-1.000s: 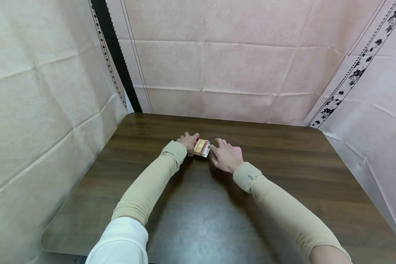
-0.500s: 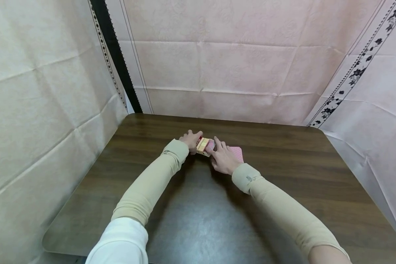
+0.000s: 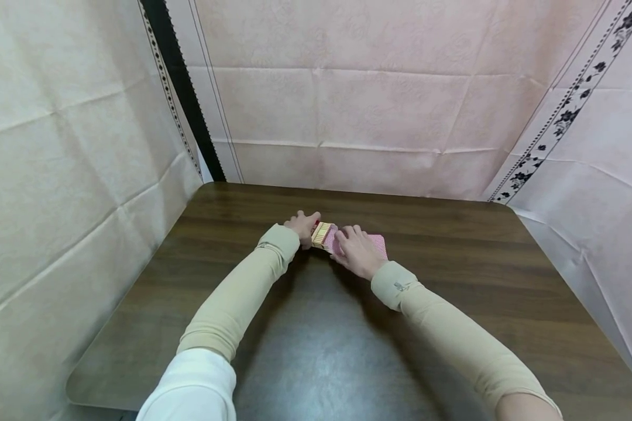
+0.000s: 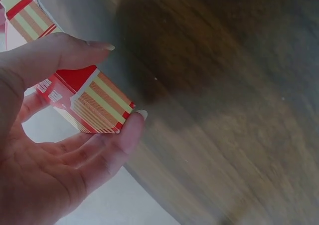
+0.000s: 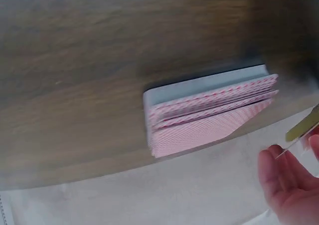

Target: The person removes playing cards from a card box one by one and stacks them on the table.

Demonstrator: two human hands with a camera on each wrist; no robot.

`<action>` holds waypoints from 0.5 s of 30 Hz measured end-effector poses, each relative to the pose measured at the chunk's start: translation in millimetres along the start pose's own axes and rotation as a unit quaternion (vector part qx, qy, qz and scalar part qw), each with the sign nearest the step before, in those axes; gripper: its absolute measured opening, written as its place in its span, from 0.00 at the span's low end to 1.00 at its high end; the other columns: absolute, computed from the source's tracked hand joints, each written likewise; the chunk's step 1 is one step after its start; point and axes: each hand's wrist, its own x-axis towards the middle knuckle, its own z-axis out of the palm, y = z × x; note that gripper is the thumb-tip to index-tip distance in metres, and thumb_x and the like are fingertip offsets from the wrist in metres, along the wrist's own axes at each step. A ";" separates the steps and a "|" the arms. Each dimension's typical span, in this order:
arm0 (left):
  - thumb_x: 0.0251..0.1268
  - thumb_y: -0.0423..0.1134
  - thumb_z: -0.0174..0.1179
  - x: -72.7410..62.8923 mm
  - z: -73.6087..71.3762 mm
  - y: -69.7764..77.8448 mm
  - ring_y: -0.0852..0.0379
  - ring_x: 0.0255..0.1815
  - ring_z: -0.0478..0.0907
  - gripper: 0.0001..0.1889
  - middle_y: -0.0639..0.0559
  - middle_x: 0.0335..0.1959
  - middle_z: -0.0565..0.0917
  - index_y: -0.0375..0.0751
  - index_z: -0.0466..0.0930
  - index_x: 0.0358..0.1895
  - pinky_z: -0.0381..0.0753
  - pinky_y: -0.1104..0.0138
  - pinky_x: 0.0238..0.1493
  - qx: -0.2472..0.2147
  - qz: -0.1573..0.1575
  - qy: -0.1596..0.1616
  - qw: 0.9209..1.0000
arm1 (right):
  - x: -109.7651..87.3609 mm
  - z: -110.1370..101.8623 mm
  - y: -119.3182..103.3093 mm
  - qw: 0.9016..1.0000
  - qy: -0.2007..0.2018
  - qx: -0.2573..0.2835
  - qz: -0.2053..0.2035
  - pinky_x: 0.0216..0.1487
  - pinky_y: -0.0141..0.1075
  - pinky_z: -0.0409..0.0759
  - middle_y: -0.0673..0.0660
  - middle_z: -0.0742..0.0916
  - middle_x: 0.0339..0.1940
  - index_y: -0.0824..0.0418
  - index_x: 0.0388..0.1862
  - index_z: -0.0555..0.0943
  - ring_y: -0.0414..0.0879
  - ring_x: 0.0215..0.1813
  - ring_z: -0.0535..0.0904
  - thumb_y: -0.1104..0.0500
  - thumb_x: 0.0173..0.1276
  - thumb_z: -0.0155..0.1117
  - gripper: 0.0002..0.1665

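A red, cream and tan striped playing card box (image 4: 99,103) is gripped by my left hand (image 4: 55,155), thumb on one side and fingers on the other. Pink-patterned playing cards (image 3: 330,238) stick out of its right end in the head view. My right hand (image 3: 359,251) pinches these cards, fingertips close to the box's end. In the right wrist view, the right hand (image 5: 294,185) shows only at the lower right corner, by a thin card edge. A pile of pink-backed cards (image 5: 209,127) lies on the table beside it, partly covered by the right hand in the head view.
The brown wood-grain table (image 3: 305,351) has rounded corners. Pale creased cloth (image 3: 347,105) hangs behind it and at both sides. A dark strip (image 3: 192,99) runs down the cloth at the back left.
The pink-backed cards have come into view at the box's right end, where a white edge showed before. The right fingers have curled onto them; the left hand has barely shifted.
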 end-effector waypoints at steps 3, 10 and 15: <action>0.45 0.27 0.68 3.4 0.8 -5.0 0.40 0.54 0.69 0.40 0.36 0.60 0.64 0.52 0.61 0.63 0.73 0.52 0.49 -0.003 -0.007 0.001 1.000 | -6.1 -2.8 4.2 0.999 -0.004 -0.026 0.023 0.52 0.51 0.74 0.64 0.80 0.51 0.62 0.56 0.73 0.59 0.53 0.73 0.49 0.59 0.67 0.29; 0.47 0.27 0.67 5.2 0.3 -13.8 0.39 0.57 0.67 0.41 0.35 0.63 0.61 0.53 0.59 0.65 0.72 0.50 0.54 -0.019 -0.023 -0.013 0.999 | -24.3 -4.5 20.5 0.988 -0.005 -0.040 0.152 0.45 0.51 0.73 0.66 0.78 0.44 0.63 0.52 0.70 0.61 0.47 0.73 0.46 0.62 0.62 0.28; 0.46 0.27 0.67 4.6 0.4 -15.1 0.38 0.58 0.66 0.42 0.34 0.63 0.60 0.53 0.58 0.65 0.72 0.49 0.54 -0.023 -0.024 -0.016 0.999 | -31.6 -4.2 25.6 0.969 -0.016 -0.046 0.241 0.41 0.54 0.74 0.69 0.78 0.41 0.66 0.49 0.70 0.64 0.45 0.76 0.43 0.63 0.59 0.29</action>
